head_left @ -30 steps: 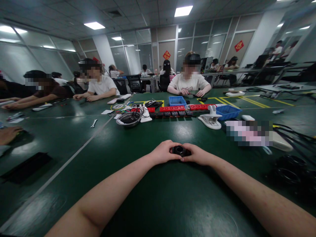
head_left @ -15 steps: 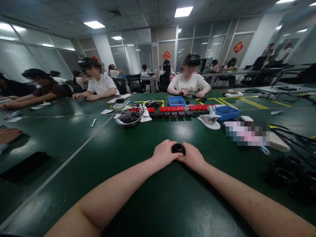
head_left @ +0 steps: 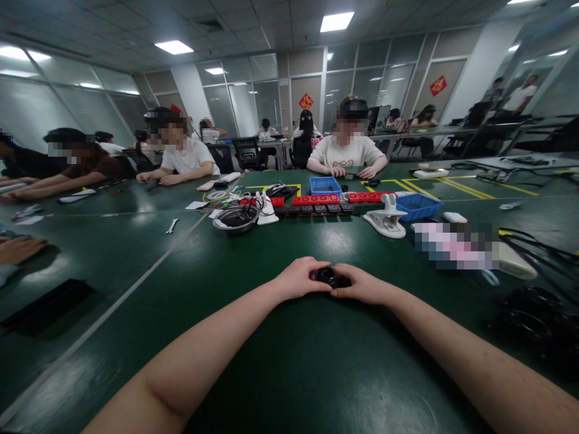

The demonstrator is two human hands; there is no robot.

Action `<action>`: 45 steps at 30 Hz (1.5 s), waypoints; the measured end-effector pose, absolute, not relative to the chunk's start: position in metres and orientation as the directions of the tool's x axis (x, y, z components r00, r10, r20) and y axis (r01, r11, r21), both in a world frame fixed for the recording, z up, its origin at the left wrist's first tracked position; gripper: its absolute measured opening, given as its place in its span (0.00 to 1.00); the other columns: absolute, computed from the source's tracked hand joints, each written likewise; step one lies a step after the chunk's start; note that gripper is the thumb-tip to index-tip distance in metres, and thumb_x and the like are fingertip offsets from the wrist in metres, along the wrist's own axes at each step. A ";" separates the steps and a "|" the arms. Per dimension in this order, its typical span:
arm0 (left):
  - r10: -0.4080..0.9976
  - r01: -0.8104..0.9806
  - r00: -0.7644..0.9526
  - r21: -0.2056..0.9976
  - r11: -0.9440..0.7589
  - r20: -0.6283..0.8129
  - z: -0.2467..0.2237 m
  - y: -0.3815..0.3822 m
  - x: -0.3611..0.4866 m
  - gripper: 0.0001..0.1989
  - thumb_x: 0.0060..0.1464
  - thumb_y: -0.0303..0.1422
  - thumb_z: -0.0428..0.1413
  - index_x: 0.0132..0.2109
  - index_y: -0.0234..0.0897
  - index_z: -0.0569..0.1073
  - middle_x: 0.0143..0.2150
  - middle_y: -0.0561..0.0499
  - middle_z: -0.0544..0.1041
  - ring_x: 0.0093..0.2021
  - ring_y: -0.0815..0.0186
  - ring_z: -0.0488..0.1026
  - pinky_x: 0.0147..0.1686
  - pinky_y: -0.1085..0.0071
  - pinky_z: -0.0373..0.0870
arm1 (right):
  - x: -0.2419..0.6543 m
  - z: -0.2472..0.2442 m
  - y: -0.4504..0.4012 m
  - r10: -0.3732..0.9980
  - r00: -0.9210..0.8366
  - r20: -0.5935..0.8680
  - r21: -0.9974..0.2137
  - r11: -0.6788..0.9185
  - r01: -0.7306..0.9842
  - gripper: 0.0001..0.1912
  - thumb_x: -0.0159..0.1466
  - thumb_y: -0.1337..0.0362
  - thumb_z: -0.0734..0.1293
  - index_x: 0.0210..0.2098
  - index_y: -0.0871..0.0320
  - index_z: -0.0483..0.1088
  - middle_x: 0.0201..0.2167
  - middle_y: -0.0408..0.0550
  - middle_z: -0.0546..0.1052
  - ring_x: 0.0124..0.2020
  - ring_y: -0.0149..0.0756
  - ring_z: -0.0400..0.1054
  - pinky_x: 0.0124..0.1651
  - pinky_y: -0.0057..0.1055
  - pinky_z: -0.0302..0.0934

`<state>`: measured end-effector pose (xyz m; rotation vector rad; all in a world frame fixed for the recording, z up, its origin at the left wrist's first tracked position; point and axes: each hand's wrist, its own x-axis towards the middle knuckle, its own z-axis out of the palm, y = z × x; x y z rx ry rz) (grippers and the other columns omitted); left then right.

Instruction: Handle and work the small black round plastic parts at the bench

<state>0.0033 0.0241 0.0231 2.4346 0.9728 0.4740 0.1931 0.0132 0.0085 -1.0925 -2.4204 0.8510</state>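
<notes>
The left hand (head_left: 298, 279) and right hand (head_left: 360, 284) both grip the black part (head_left: 327, 275), well in from the far edge of the surface (head_left: 235, 260); the right has just shifted outward, suggesting an adjusted hold.

Ring (head_left: 326, 276) btwn L hand (head_left: 298, 279) & R hand (head_left: 363, 284), bowl (head_left: 236, 229) behind L, clip (head_left: 386, 225) behind R.

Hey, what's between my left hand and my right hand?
In the head view, a small black part with a round opening sits between your left hand and right hand, and both appear to grip it.
</notes>
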 end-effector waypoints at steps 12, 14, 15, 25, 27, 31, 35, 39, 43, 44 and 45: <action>0.719 0.546 0.681 0.559 -0.623 0.136 0.022 0.024 0.003 0.27 0.42 0.43 0.54 0.51 0.41 0.63 0.31 0.53 0.63 0.30 0.69 0.62 0.30 0.75 0.57 | 0.193 0.007 0.015 0.776 -0.628 0.058 -0.663 0.500 0.557 0.15 0.50 0.63 0.65 0.36 0.63 0.65 0.32 0.48 0.69 0.34 0.37 0.62 0.36 0.31 0.56; 0.723 0.553 0.678 0.559 -0.618 0.130 0.023 0.023 0.003 0.27 0.42 0.43 0.54 0.51 0.41 0.63 0.31 0.53 0.63 0.30 0.69 0.62 0.30 0.75 0.57 | 0.193 0.008 0.015 0.778 -0.626 0.059 -0.663 0.500 0.558 0.14 0.50 0.63 0.65 0.36 0.63 0.66 0.32 0.48 0.69 0.34 0.37 0.62 0.36 0.31 0.56; 0.724 0.554 0.677 0.559 -0.617 0.129 0.023 0.023 0.004 0.27 0.42 0.43 0.54 0.51 0.41 0.63 0.31 0.53 0.63 0.30 0.69 0.62 0.30 0.75 0.57 | 0.193 0.008 0.015 0.776 -0.627 0.063 -0.665 0.501 0.554 0.14 0.50 0.63 0.65 0.36 0.63 0.66 0.32 0.48 0.69 0.34 0.37 0.61 0.36 0.31 0.56; 0.730 0.560 0.672 0.559 -0.611 0.126 0.024 0.021 0.004 0.27 0.41 0.43 0.55 0.50 0.42 0.63 0.31 0.53 0.64 0.30 0.69 0.62 0.29 0.75 0.58 | 0.192 0.006 0.014 0.788 -0.612 0.071 -0.675 0.490 0.552 0.14 0.50 0.62 0.65 0.34 0.63 0.65 0.30 0.45 0.68 0.31 0.35 0.62 0.33 0.30 0.55; 0.739 0.572 0.664 0.557 -0.602 0.116 0.026 0.020 0.005 0.26 0.41 0.43 0.55 0.49 0.42 0.64 0.31 0.53 0.64 0.30 0.69 0.62 0.29 0.75 0.58 | 0.191 0.006 0.014 0.797 -0.601 0.063 -0.687 0.471 0.553 0.15 0.49 0.61 0.65 0.35 0.62 0.65 0.30 0.45 0.68 0.32 0.34 0.62 0.34 0.30 0.55; 0.769 0.612 0.630 0.541 -0.577 0.108 0.029 0.015 0.010 0.25 0.40 0.43 0.55 0.47 0.42 0.66 0.30 0.53 0.65 0.30 0.69 0.63 0.28 0.75 0.57 | 0.190 0.001 0.013 0.852 -0.521 0.049 -0.683 0.409 0.605 0.18 0.47 0.59 0.67 0.35 0.61 0.64 0.29 0.44 0.68 0.30 0.33 0.62 0.30 0.27 0.54; 0.820 0.675 0.557 0.502 -0.541 0.135 0.025 0.009 0.016 0.21 0.40 0.44 0.55 0.42 0.41 0.70 0.29 0.52 0.66 0.30 0.66 0.64 0.28 0.74 0.58 | 0.182 -0.005 0.010 0.919 -0.386 0.078 -0.547 0.363 0.754 0.19 0.43 0.54 0.67 0.29 0.60 0.62 0.25 0.43 0.67 0.26 0.32 0.60 0.25 0.25 0.51; 0.863 0.731 0.474 0.468 -0.496 0.173 0.021 0.006 0.018 0.20 0.40 0.46 0.54 0.41 0.41 0.70 0.30 0.52 0.67 0.32 0.65 0.65 0.30 0.72 0.59 | 0.168 -0.009 0.001 0.967 -0.190 0.173 -0.341 0.239 0.909 0.17 0.46 0.53 0.65 0.28 0.59 0.61 0.25 0.46 0.67 0.25 0.33 0.60 0.23 0.26 0.47; 0.851 0.718 0.496 0.471 -0.513 0.170 0.024 0.008 0.016 0.21 0.40 0.45 0.54 0.41 0.40 0.70 0.31 0.51 0.67 0.32 0.65 0.65 0.31 0.72 0.60 | 0.165 -0.007 -0.004 0.959 -0.199 0.202 -0.299 0.254 0.920 0.18 0.48 0.52 0.64 0.30 0.59 0.62 0.28 0.48 0.68 0.28 0.36 0.62 0.26 0.28 0.50; 0.841 0.707 0.515 0.474 -0.525 0.163 0.025 0.009 0.015 0.21 0.40 0.45 0.55 0.41 0.39 0.70 0.31 0.51 0.67 0.32 0.65 0.65 0.31 0.72 0.60 | 0.166 -0.006 -0.003 0.951 -0.238 0.199 -0.323 0.293 0.900 0.19 0.48 0.51 0.64 0.32 0.59 0.62 0.29 0.49 0.68 0.29 0.37 0.62 0.27 0.28 0.51; 0.827 0.691 0.540 0.480 -0.541 0.155 0.027 0.010 0.014 0.21 0.40 0.44 0.55 0.41 0.39 0.69 0.30 0.51 0.67 0.32 0.65 0.65 0.31 0.72 0.59 | 0.169 -0.004 -0.002 0.937 -0.290 0.195 -0.355 0.343 0.870 0.20 0.47 0.51 0.64 0.33 0.59 0.63 0.30 0.49 0.68 0.31 0.37 0.62 0.29 0.29 0.52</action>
